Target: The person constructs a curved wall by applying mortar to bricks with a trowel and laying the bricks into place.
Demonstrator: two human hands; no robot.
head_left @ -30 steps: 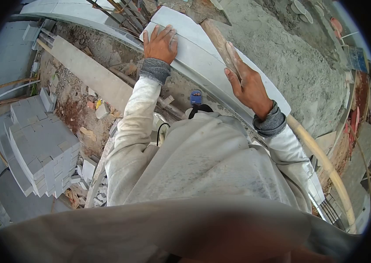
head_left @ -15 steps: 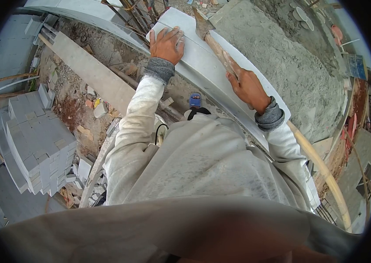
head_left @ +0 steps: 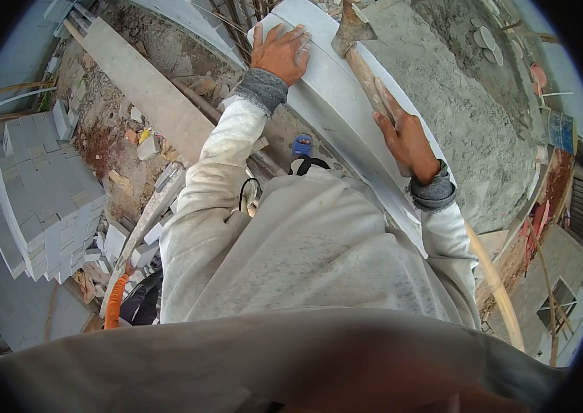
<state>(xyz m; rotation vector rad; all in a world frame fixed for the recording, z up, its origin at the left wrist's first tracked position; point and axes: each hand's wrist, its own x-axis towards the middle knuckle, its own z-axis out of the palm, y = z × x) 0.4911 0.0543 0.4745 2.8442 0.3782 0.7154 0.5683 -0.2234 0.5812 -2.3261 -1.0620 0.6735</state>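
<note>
My left hand (head_left: 281,55) lies with fingers spread on top of a long row of white blocks (head_left: 329,86), near its far end. My right hand (head_left: 410,143) is wrapped around the wooden handle of a hatchet (head_left: 367,79), low over the same blocks. The hatchet's flared, worn metal head points away from me, over the blocks' far edge beside the rough grey concrete surface (head_left: 453,103).
On the left stands a stack of grey blocks (head_left: 50,199), with rubble around it. A long plank (head_left: 143,82) runs beside the blocks. Steel rods (head_left: 236,31) rise past their far end. A blue slipper (head_left: 302,144) shows below, and a bamboo pole (head_left: 494,289) at right.
The view has shifted, and both hands appear farther right and the left one higher. My left hand stays on the blocks; the hatchet has moved slightly right across them. Something orange now shows at lower left.
</note>
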